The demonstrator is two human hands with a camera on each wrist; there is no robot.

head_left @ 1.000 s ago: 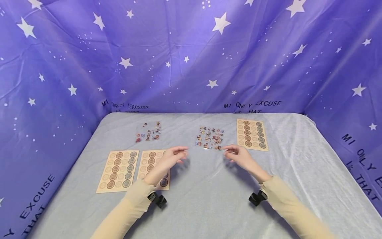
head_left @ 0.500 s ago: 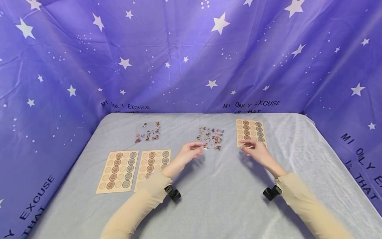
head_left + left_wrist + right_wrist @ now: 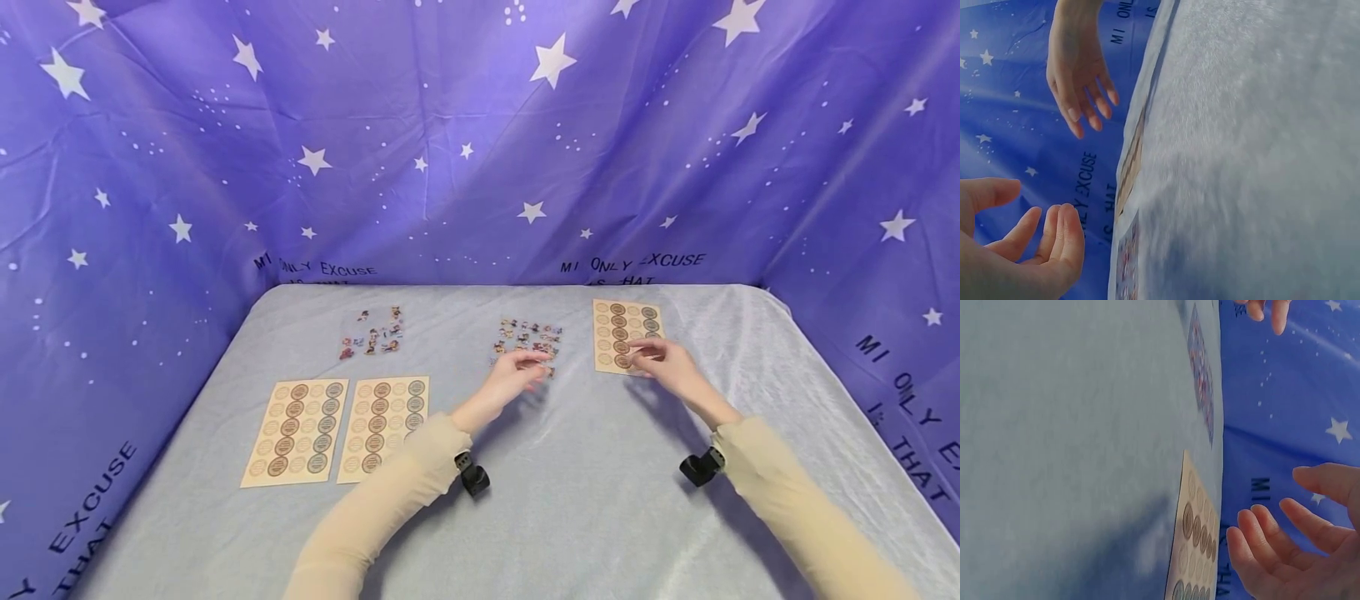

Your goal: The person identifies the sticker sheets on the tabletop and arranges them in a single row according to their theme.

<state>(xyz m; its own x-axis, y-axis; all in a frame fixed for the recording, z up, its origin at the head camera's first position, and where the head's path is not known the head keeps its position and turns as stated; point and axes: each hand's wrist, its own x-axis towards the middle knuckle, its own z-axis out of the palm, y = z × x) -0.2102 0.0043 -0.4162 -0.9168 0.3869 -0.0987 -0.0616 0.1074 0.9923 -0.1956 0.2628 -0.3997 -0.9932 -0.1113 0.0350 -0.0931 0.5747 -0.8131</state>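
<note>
In the head view my left hand [image 3: 508, 385] hovers over the near part of a clear sheet of small cartoon stickers [image 3: 517, 331], hiding some of it. My right hand [image 3: 675, 369] is above the near right corner of a tan sheet of round stickers [image 3: 606, 333]. Both hands hold nothing. The left wrist view shows my left hand's fingers [image 3: 1071, 240] relaxed and slightly bent, apart from the thumb. In the right wrist view my right hand's fingers [image 3: 1266, 534] are spread loosely, with the tan sheet lying below them on the cloth.
Two more tan sheets of round stickers lie at the left, an outer sheet [image 3: 258, 454] and an inner sheet [image 3: 360, 427]. Behind them is another clear cartoon sticker sheet [image 3: 372, 332]. A pale cloth [image 3: 570, 517] covers the table, and a purple star-printed curtain [image 3: 420, 192] surrounds it.
Both hands have moved rightward: the left from beside the inner tan sheet to over the clear cartoon sheet, the right from that clear sheet's corner to the right-hand tan sheet. The sheets stay put.
</note>
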